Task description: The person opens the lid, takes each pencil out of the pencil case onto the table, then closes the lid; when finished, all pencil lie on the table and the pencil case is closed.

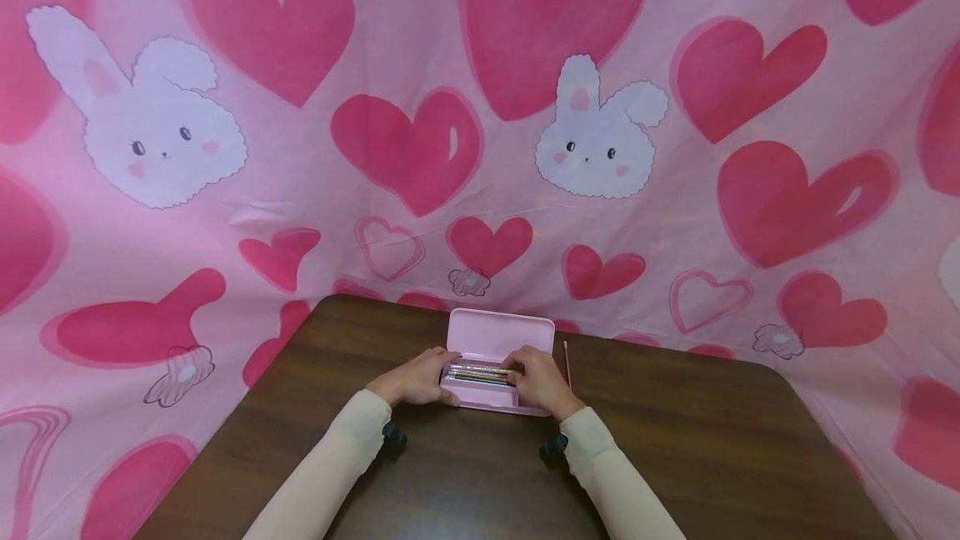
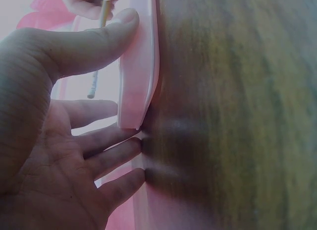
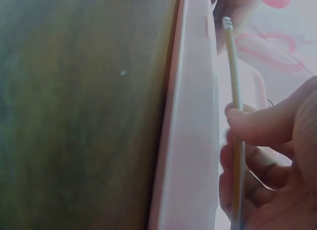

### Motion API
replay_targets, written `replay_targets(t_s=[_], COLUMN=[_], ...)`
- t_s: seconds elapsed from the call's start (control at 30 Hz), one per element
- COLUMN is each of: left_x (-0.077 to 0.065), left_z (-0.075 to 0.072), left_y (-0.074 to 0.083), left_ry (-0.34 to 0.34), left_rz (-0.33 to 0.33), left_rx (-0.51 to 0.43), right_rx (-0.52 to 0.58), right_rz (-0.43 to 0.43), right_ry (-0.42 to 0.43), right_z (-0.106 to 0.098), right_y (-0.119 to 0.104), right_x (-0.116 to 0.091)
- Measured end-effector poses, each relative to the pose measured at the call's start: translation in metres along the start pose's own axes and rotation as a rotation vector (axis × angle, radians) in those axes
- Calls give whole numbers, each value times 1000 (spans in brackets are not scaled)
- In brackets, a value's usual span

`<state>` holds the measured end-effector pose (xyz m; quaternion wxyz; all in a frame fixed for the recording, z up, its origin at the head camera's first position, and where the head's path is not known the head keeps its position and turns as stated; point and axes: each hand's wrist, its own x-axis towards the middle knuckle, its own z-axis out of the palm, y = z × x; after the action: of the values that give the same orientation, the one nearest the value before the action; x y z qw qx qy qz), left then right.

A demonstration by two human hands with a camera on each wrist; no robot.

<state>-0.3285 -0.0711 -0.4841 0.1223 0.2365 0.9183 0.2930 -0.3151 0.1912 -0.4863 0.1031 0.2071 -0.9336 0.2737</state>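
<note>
A pink pencil case (image 1: 480, 394) lies on the table with its lid (image 1: 501, 334) raised at the back. Several pencils (image 1: 480, 375) lie lengthwise inside it. My left hand (image 1: 420, 377) holds the case's left end, thumb at the near wall and fingers round the end and far side. In the left wrist view, the thumb (image 2: 99, 46) overlaps the case wall (image 2: 138, 76). My right hand (image 1: 536, 377), over the case's right part, pinches a yellowish pencil (image 3: 234, 71) between thumb and fingers. That pencil stands above the case rim in the right wrist view, its metal-banded end toward the left hand.
A thin pink pencil (image 1: 567, 365) lies on the dark wooden table (image 1: 675, 440), just right of the case. A pink cloth (image 1: 405, 257) with hearts and rabbits hangs behind the table and at its sides. Dark wrist cameras (image 1: 553, 450) sit at both sleeves.
</note>
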Motion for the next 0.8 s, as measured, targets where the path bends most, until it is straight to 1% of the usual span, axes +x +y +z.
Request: replay_targets(t_s=[0.17,0.33,0.43,0.57,0.73,0.8], left_x=[1,1,0,0,0,0], left_z=[1,0,-1,0,1,1], left_y=[0,1,1,0,0,0], left_ry=[0,5,4,2,4,5], left_rz=[2,24,24,6,5,7], left_rx=[-8,1,12,11,1,-1], right_rx=[4,11,29,68,84,96], right_rz=[17,-6,-11,0,17,15], right_ry=[55,119,149,186,243,279], right_z=[-1,-2,-6,-16,-34,-42], right_y=[-1,0,-2,-6,-11,-13], right_x=[1,1,1,1,1,1])
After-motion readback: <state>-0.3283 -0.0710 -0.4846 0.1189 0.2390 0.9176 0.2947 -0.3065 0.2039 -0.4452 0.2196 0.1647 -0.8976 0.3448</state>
